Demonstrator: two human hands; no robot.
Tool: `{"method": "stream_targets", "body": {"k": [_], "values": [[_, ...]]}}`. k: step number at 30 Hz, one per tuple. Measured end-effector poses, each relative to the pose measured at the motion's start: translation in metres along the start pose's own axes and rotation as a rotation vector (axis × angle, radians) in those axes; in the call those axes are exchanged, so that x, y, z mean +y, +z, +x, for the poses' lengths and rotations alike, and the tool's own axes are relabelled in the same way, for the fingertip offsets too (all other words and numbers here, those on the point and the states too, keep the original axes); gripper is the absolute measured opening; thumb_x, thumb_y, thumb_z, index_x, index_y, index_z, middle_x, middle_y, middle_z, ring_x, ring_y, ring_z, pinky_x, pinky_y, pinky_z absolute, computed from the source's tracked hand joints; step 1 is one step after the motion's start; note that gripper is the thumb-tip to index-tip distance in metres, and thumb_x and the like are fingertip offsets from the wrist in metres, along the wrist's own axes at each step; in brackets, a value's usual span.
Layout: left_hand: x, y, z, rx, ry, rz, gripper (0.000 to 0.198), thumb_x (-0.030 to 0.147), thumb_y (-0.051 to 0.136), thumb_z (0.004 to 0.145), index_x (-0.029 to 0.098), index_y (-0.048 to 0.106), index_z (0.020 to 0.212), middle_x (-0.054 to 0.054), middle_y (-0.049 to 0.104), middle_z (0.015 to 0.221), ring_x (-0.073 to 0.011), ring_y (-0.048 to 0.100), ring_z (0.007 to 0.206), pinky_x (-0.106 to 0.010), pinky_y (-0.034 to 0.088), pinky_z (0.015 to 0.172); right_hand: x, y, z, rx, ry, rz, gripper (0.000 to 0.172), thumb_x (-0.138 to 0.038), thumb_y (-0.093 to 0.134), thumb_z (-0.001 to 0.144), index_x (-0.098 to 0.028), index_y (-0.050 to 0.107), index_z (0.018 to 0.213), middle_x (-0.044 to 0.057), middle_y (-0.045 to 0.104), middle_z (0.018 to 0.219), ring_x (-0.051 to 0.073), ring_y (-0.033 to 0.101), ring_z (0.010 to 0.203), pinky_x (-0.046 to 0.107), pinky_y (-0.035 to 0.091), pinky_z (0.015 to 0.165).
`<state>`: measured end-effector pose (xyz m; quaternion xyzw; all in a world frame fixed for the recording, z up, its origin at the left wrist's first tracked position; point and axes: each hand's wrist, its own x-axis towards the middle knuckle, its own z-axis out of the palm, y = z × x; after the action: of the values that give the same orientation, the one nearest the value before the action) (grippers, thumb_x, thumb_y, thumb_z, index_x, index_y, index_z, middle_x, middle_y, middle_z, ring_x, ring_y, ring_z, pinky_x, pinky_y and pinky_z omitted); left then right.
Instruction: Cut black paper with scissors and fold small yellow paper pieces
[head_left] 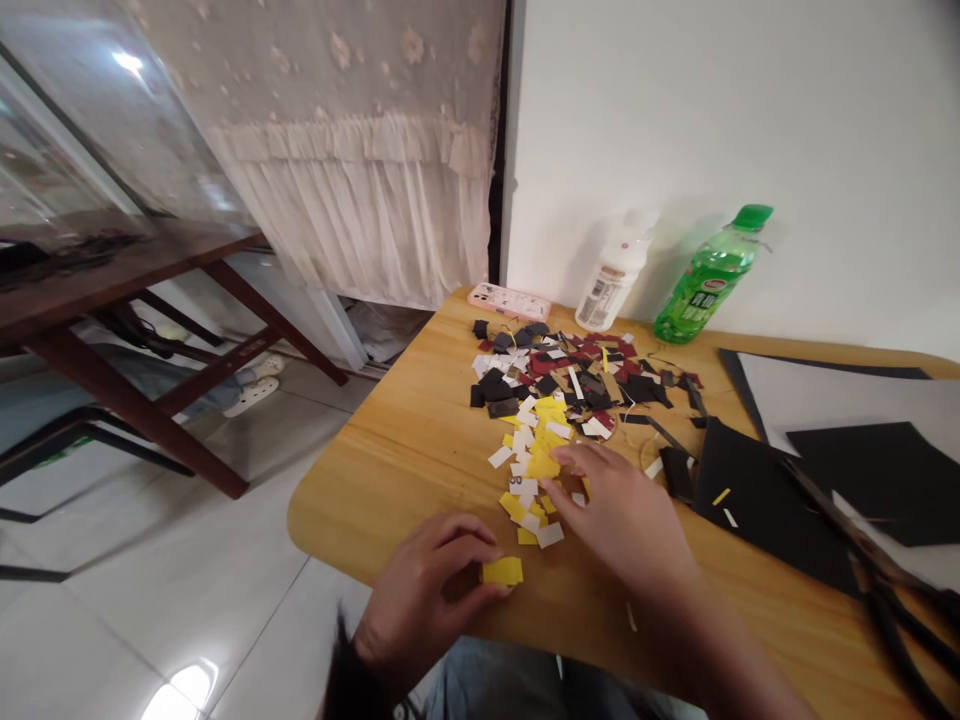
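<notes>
My left hand [439, 575] is at the table's front edge, its thumb and fingers closed around a small yellow paper piece [502, 571]. My right hand [619, 505] reaches over the right side of a pile of yellow paper pieces [544, 462] mixed with white ones, thumb and forefinger apart and fingertips at the pile; nothing shows between them. Behind this pile lie many cut pieces in black [493, 386], dark red [541, 362] and white, heaped together on the wooden table [405, 430].
A pink phone [510, 301], a white bottle [611, 280] and a green bottle [709, 285] line the wall. Black sheets [772, 500], a white sheet [847, 400] and scissors [862, 555] lie at the right. A person's white shoe [253, 396] shows beneath another table [135, 290].
</notes>
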<state>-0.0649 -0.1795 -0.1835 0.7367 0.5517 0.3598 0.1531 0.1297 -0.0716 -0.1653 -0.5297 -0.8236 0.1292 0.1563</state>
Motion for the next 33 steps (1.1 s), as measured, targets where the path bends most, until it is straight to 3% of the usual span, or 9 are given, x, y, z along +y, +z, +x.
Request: {"method": "stream_targets", "body": {"k": [4,11,17,24,30,33], "values": [[-0.001,0.001,0.0,0.004,0.011,0.004,0.015,0.022,0.083,0.076,0.019,0.07,0.082,-0.004,0.075,0.09,-0.0198,0.073,0.08,-0.027,0.057,0.072,0.004,0.008,-0.001,0.044,-0.037,0.043,0.017,-0.017,0.057,0.09,-0.019,0.067,0.103,0.007,0.073,0.106,0.027,0.071,0.092,0.035,0.052,0.071],[-0.003,0.002,0.0,-0.01,0.014,0.036,0.022,0.02,0.088,0.069,0.018,0.071,0.082,-0.004,0.075,0.089,-0.0195,0.073,0.077,-0.026,0.057,0.069,0.013,0.02,0.002,0.124,-0.058,0.147,0.008,-0.019,0.056,0.086,-0.02,0.063,0.088,0.005,0.069,0.084,0.026,0.07,0.074,0.036,0.051,0.063],[0.002,-0.001,0.001,-0.035,-0.029,0.07,0.026,0.011,0.089,0.064,0.018,0.071,0.081,-0.004,0.075,0.09,-0.0208,0.073,0.078,-0.028,0.058,0.07,0.021,0.022,0.004,0.113,-0.015,0.29,0.02,-0.027,0.05,0.089,-0.02,0.069,0.09,0.008,0.076,0.091,0.026,0.073,0.075,0.037,0.055,0.066],[0.002,-0.002,0.001,-0.044,-0.029,0.062,0.026,0.009,0.088,0.066,0.019,0.07,0.082,-0.003,0.075,0.092,-0.0206,0.073,0.081,-0.028,0.058,0.073,0.026,0.005,0.003,0.065,0.072,0.478,0.037,-0.039,0.054,0.085,-0.02,0.077,0.106,0.007,0.08,0.086,0.024,0.075,0.068,0.032,0.06,0.061],[-0.002,-0.002,-0.002,-0.051,-0.014,0.07,0.026,0.011,0.088,0.067,0.019,0.07,0.084,-0.004,0.075,0.092,-0.0214,0.073,0.081,-0.03,0.058,0.071,0.026,-0.008,-0.006,-0.027,0.114,0.522,0.045,-0.047,0.048,0.082,-0.021,0.08,0.1,0.009,0.08,0.102,0.029,0.076,0.087,0.039,0.059,0.078],[-0.002,-0.001,-0.003,-0.058,-0.019,0.062,0.025,0.012,0.087,0.068,0.019,0.07,0.084,-0.004,0.075,0.093,-0.0206,0.073,0.08,-0.029,0.058,0.07,0.026,-0.009,-0.009,-0.053,0.146,0.532,0.05,-0.052,0.047,0.08,-0.02,0.073,0.109,0.009,0.081,0.089,0.027,0.074,0.068,0.039,0.059,0.068]]}}
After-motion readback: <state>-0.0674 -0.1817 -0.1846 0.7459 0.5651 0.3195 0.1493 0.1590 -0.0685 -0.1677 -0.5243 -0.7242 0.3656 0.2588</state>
